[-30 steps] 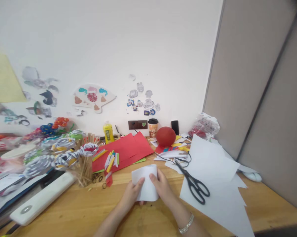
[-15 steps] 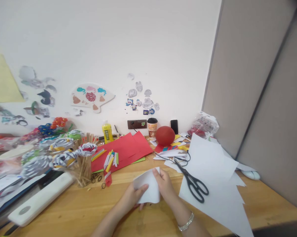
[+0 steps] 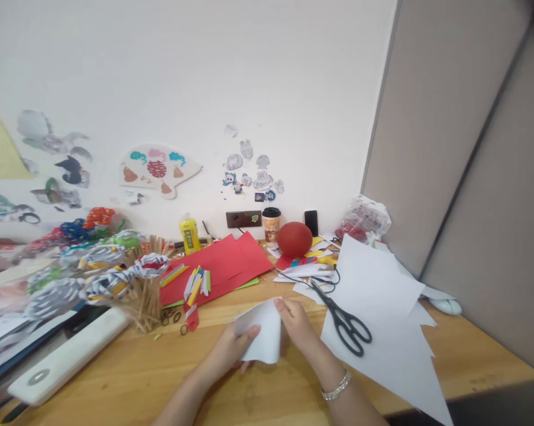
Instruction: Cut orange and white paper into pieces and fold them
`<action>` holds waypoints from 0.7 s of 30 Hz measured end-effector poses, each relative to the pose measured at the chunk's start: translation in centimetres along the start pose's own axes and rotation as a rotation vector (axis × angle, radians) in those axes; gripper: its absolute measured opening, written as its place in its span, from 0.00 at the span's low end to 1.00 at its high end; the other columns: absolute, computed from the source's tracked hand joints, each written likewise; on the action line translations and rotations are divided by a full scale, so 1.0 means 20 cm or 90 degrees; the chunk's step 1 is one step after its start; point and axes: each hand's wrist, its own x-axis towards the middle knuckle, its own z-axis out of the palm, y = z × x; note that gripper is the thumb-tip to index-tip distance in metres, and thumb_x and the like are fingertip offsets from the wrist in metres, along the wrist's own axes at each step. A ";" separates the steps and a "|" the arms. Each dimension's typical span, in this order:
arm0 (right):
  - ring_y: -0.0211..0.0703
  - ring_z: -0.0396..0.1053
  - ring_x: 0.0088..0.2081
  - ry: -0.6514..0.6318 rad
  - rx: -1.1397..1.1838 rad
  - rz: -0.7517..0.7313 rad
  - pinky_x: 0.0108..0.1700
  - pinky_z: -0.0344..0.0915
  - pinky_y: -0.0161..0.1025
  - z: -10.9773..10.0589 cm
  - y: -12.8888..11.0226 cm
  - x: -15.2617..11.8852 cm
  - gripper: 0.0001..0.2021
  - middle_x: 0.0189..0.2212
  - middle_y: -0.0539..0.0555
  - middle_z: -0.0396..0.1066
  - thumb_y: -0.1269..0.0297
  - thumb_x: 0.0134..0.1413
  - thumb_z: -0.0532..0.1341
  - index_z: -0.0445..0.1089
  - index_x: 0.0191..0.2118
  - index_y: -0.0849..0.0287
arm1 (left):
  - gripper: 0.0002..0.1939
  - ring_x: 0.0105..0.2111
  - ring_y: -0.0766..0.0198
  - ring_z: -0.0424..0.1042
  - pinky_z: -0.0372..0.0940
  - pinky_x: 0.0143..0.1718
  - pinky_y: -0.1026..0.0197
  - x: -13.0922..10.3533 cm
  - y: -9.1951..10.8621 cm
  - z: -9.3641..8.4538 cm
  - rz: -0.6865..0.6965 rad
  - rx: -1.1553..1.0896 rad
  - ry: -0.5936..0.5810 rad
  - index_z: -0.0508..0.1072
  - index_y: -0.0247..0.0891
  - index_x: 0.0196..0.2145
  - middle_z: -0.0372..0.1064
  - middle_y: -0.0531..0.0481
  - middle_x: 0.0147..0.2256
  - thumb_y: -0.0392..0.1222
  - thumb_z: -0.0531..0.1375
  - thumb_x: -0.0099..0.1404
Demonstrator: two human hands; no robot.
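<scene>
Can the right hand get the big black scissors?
Probably yes: the scissors lie close to the right hand, and nothing seems in the way. But its fingers pinch the small white paper, so they'd likely need to let go first.

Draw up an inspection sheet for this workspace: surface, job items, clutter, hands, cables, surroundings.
Surface: wooden table, crowded toward the wall.
Job items: white paper, bent over; black-handled scissors lying on white sheets.
Clutter: red paper, bundled sticks, yellow bottle, lidded cup, red ball-like object, phone.
Hands: left hand grips the paper's left side, thumb on top; right hand pinches its upper right corner.
Cables: thin black cord near the scissor tips; short dark lead at the wall socket.
Surroundings: white wall with cutouts stuck on; grey panels at right.
</scene>
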 end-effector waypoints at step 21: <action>0.36 0.60 0.22 -0.119 0.150 0.161 0.23 0.56 0.31 0.05 0.05 -0.03 0.11 0.19 0.45 0.60 0.57 0.48 0.57 0.60 0.23 0.59 | 0.25 0.07 0.70 0.54 0.44 0.10 0.67 0.03 -0.01 -0.02 -0.039 0.015 0.176 0.66 0.36 0.21 0.58 0.57 0.08 0.65 0.55 0.52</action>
